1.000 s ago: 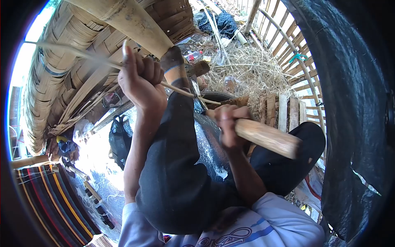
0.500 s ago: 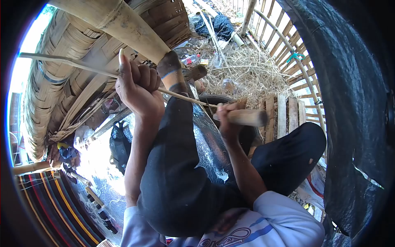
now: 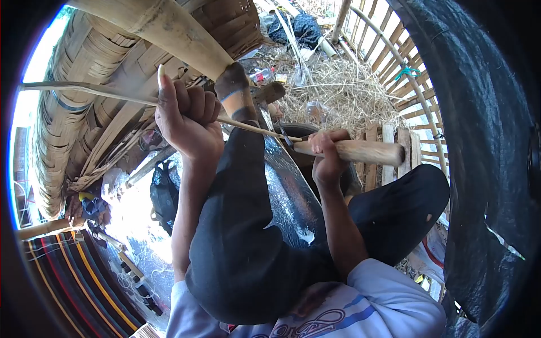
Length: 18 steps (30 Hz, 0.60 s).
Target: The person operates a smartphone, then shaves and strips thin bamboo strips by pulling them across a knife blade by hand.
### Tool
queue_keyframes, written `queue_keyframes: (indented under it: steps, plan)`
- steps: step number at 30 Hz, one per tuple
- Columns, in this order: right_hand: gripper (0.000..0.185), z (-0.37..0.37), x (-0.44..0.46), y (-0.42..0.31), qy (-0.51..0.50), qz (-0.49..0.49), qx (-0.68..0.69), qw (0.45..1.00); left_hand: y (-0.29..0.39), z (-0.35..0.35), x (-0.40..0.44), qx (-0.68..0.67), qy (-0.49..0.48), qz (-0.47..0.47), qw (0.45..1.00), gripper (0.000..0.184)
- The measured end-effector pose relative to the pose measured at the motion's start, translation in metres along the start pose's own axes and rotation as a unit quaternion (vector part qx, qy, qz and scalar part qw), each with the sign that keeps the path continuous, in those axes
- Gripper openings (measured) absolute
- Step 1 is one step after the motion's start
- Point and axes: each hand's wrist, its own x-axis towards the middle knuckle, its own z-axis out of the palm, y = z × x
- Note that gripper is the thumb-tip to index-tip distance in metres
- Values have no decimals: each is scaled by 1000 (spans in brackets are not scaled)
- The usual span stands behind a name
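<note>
My left hand (image 3: 190, 121) is closed in a fist, thumb pointing up, around a long thin wooden stick (image 3: 115, 92). The stick slants from the far left down across my raised knee. My right hand (image 3: 328, 155) grips a knife by its thick pale wooden handle (image 3: 372, 151). A short dark blade (image 3: 286, 136) shows at the handle's left end, at the stick's right end; whether it bites into the wood I cannot tell. My fingers partly cover the handle.
A thick bamboo pole (image 3: 163, 28) runs overhead beside woven bamboo panels (image 3: 101, 50). Dry straw (image 3: 349, 90) and litter lie ahead, near a slatted bamboo fence (image 3: 408, 67). Black plastic sheeting (image 3: 479, 141) hangs at right. A striped cloth (image 3: 73, 281) lies lower left.
My right hand and the knife have shifted a little right, and more of the handle and the blade shows. My left hand stays almost in place on the stick.
</note>
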Motion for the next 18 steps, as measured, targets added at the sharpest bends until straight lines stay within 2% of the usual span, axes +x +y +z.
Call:
queue_keyframes:
  steps: [2, 4, 6, 7, 8, 10, 11, 12, 14, 16, 18]
  plan:
    - [19, 13, 3, -18, -80, -81, 45, 992, 0, 2, 1, 4, -21, -3, 1000, 48]
    - [20, 13, 1, -10, -77, -71, 70, 992, -2, 2, 3, -8, -28, -4, 1000, 48]
    - [23, -8, -6, 27, -63, -63, -133, 987, -3, 0, 3, -13, -40, -14, 999, 48]
    - [25, -16, -5, 38, -66, -153, -325, 931, -4, 0, 1, -8, -55, -10, 998, 46]
    - [25, -19, -4, 37, -61, -156, -324, 931, -3, 0, -1, -7, -60, -12, 998, 46]
    - [21, -27, 3, 35, 21, 69, -159, 985, -1, 0, -1, -9, -70, -5, 997, 46]
    - [22, -30, 8, 31, -2, 26, -72, 997, -1, -2, -2, -15, -83, -7, 996, 45]
    - [22, -21, 7, 19, 1, 31, -73, 997, -1, -3, -2, -13, -80, -12, 997, 45]
    - [21, 10, 8, -19, -57, -29, 98, 993, -2, -3, -4, -32, -121, -21, 992, 44]
    - [21, 18, 4, -23, -71, -63, 87, 992, -4, -3, -1, -39, -149, -28, 988, 44]
    - [23, 0, -4, 6, -100, -12, 11, 995, -6, -6, -1, -43, -165, -35, 985, 44]
